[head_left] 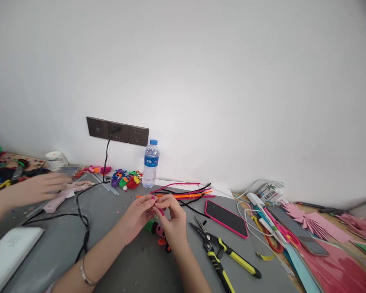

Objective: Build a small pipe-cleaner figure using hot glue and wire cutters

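Note:
Near the middle of the grey table, my left hand [140, 213] and my right hand [171, 215] meet fingertip to fingertip. Both are closed in a pinch on a small pink piece [161, 211], mostly covered by the fingers. Beneath them on the table lies a green, black and pink fuzzy figure [158, 230] with orange parts, partly hidden by my right hand. Just behind the hands lie orange, pink and black pipe cleaners [190, 196]. Yellow-and-black pliers [215, 248] rest right of my right hand, beside a pink-cased phone [226, 218].
Another person's hand [38, 189] reaches in from the left over a pink glue gun [56, 201] with a black cord. A water bottle [151, 165] and small fuzzy figures [126, 180] stand by the wall. A white box [14, 254] lies front left; scissors [288, 235] and coloured paper right.

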`<state>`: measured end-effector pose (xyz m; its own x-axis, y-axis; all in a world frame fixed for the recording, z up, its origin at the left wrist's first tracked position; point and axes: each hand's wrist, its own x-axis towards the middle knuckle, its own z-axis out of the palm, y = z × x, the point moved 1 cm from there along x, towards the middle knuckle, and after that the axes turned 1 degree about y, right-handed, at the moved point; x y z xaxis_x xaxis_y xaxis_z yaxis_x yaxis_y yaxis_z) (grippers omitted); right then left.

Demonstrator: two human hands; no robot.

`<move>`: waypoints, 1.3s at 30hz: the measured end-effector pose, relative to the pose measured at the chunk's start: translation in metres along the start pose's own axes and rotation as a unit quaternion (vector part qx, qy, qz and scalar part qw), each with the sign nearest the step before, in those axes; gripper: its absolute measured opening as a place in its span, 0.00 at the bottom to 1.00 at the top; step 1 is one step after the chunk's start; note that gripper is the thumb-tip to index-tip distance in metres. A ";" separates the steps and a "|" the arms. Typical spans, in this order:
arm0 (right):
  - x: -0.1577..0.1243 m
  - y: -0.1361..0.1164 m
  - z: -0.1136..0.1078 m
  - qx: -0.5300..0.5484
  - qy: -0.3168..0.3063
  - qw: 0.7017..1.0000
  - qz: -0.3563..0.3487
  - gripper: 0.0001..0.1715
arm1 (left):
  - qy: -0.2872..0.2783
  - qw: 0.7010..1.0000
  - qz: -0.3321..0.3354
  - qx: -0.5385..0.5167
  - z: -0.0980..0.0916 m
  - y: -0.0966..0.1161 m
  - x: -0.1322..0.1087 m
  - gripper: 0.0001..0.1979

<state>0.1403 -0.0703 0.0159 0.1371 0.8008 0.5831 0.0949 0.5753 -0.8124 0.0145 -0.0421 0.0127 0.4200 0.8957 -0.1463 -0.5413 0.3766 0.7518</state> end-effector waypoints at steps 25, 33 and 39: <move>0.013 0.004 -0.043 0.056 -0.233 0.946 0.220 0.07 | -0.102 0.881 0.022 0.462 0.001 0.013 -0.008 0.12; 0.014 0.002 -0.038 0.072 -0.163 0.961 0.211 0.10 | -0.024 0.931 0.027 0.364 0.004 0.012 -0.007 0.15; 0.017 0.002 -0.036 0.102 -0.144 0.961 0.213 0.12 | -0.032 0.945 0.026 0.324 0.002 0.008 -0.004 0.16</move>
<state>0.1785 -0.0618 0.0242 -0.1610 0.9667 0.1990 -0.1085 0.1831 -0.9771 0.0098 -0.0434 0.0205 0.4601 0.8848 -0.0736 -0.0111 0.0887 0.9960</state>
